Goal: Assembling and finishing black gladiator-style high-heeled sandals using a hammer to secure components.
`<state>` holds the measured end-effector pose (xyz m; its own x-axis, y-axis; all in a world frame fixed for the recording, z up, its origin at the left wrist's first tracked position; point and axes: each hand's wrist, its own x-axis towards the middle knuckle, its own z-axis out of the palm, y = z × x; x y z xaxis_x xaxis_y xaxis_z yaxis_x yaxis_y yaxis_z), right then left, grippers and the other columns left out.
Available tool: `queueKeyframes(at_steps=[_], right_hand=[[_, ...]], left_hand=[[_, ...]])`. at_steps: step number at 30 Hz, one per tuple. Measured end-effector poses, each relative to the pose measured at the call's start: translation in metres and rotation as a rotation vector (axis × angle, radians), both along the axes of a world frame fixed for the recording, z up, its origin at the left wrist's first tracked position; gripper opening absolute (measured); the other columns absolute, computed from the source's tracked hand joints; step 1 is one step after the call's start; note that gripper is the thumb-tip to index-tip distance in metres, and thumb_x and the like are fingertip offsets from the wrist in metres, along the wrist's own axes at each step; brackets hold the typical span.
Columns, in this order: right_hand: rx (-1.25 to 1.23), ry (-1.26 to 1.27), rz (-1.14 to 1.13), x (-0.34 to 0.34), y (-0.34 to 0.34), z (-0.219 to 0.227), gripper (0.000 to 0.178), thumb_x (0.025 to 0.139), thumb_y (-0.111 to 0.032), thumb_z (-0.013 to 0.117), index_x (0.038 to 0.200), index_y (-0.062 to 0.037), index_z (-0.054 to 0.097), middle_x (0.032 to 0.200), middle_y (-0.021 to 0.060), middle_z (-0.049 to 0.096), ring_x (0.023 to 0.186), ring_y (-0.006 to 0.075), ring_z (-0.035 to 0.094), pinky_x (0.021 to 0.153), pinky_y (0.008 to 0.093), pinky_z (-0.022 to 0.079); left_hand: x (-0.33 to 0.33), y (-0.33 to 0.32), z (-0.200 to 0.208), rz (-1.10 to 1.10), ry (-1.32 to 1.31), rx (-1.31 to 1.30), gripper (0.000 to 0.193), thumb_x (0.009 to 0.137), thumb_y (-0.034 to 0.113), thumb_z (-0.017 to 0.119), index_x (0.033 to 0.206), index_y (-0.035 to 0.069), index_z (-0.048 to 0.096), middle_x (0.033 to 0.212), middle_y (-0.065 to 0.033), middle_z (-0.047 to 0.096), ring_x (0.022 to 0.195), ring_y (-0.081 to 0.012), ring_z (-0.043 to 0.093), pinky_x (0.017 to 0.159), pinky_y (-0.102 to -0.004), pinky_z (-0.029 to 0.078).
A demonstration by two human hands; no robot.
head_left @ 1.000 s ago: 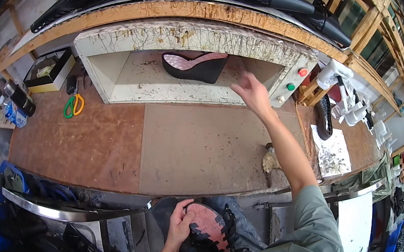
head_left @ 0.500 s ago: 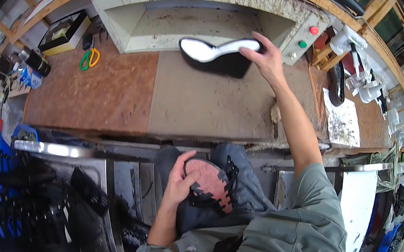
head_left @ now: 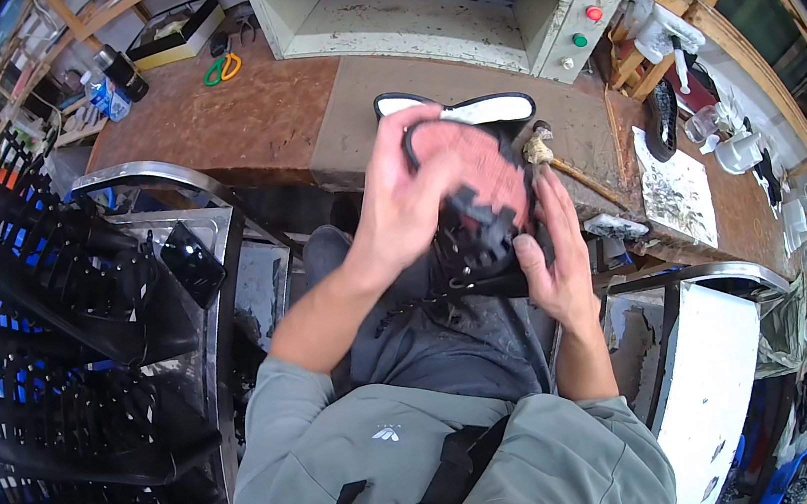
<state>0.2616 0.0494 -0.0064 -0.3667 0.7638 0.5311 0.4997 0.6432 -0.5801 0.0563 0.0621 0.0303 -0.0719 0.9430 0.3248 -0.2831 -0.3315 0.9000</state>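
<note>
A black strappy shoe is raised in front of me with its pinkish, roughened underside toward me. My left hand grips its rounded end, fingers around the edge and thumb across the underside. Along the shoe's right side is my right hand, open, its fingers stretched upward and its thumb by the black straps; whether it bears any weight I cannot tell. Just beyond the shoe a black sole with a white upper face lies on the bench, partly covered by my left hand and the shoe.
A brush with a wooden handle lies right of the shoe on the bench. Behind stands an open-fronted box with buttons. Scissors lie at the back left. Racked black strappy uppers fill the left side.
My right hand has let go of the sole, now on the bench, and come back beside the shoe. My left hand has lifted the shoe from my lap toward the bench.
</note>
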Motion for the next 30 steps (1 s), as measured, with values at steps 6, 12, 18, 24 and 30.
queueKeyframes(at_steps=[6, 12, 18, 24, 30], right_hand=[[0.079, 0.024, -0.251, -0.008, 0.031, 0.003, 0.055, 0.08, -0.004, 0.061, 0.13, 0.0071, 0.042, 0.125, 0.0303, 0.049, 0.115, 0.0436, 0.051, 0.095, 0.0414, 0.045], [-0.43, 0.694, -0.294, 0.091, 0.13, 0.014, 0.031, 0.088, -0.017, 0.057, 0.113, 0.0011, 0.057, 0.097, 0.0146, 0.066, 0.085, 0.0227, 0.067, 0.074, 0.0321, 0.055], [-1.003, 0.878, -0.186, 0.104, 0.141, -0.016, 0.032, 0.093, -0.036, 0.056, 0.101, -0.0053, 0.058, 0.081, 0.0089, 0.064, 0.067, 0.0195, 0.064, 0.056, 0.0325, 0.054], [-0.875, 0.588, -0.069, 0.082, 0.09, -0.059, 0.008, 0.086, -0.005, 0.052, 0.089, -0.0057, 0.06, 0.08, 0.0065, 0.06, 0.074, 0.0136, 0.059, 0.061, 0.0277, 0.049], [-0.743, 0.186, 0.172, -0.015, 0.099, -0.021, 0.02, 0.075, 0.009, 0.05, 0.09, 0.0001, 0.06, 0.085, 0.004, 0.063, 0.076, 0.0135, 0.06, 0.07, 0.0265, 0.048]], left_hand=[[0.028, 0.037, 0.023, -0.111, -0.111, -0.025, 0.042, 0.092, 0.024, 0.057, 0.125, 0.003, 0.041, 0.093, -0.0102, 0.06, 0.082, -0.0174, 0.064, 0.07, -0.0351, 0.057], [-0.076, 0.148, -0.056, 0.378, 0.796, -0.281, 0.077, 0.078, 0.057, 0.062, 0.122, -0.006, 0.053, 0.119, -0.0266, 0.056, 0.108, -0.0381, 0.057, 0.093, -0.0421, 0.046], [-0.066, 0.189, -0.179, 0.456, 0.697, -0.299, 0.072, 0.081, 0.049, 0.062, 0.117, -0.012, 0.054, 0.113, -0.027, 0.059, 0.106, -0.0332, 0.057, 0.094, -0.0376, 0.043], [-0.027, 0.147, -0.067, 0.303, 0.338, 0.111, 0.043, 0.082, 0.013, 0.069, 0.12, 0.0, 0.053, 0.107, -0.011, 0.06, 0.097, -0.0174, 0.057, 0.087, -0.0296, 0.045], [-0.044, 0.134, -0.078, 0.254, 0.508, 0.116, 0.041, 0.083, 0.011, 0.066, 0.121, 0.003, 0.052, 0.11, -0.01, 0.058, 0.102, -0.0163, 0.055, 0.09, -0.0291, 0.043]])
